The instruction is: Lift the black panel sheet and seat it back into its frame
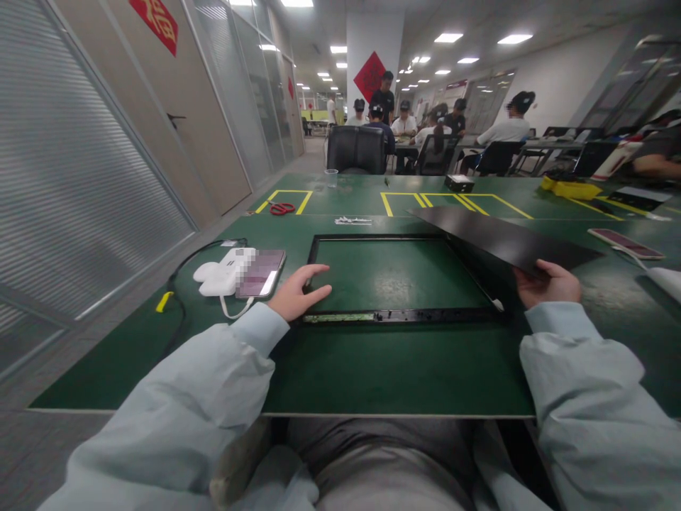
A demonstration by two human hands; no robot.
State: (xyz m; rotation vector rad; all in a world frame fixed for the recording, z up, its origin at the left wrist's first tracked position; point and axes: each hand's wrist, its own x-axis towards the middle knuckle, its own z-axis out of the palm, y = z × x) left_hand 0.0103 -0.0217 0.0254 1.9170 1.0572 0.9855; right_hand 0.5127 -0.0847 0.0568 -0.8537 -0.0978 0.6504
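A thin black rectangular frame (425, 315) lies flat on the green table, with the tabletop showing through its opening. A green strip like a circuit board (340, 318) runs along the left part of its near bar. At the frame's left side is my left hand (299, 289), thumb and forefinger spread apart; whether it touches the frame I cannot tell. My right hand (547, 284) grips the near edge of a thin dark flat panel (500, 238), thumb on top. The panel is tilted and raised over the frame's right side. A small white piece (498, 304) sits at the frame's near right corner.
Left of the frame lie a phone (262, 274) and a white device with a cable (223, 273). Red scissors (281, 209), a clear cup (330, 177) and a small black box (460, 184) are farther back. Another phone (626, 243) lies right. Several people sit at distant tables.
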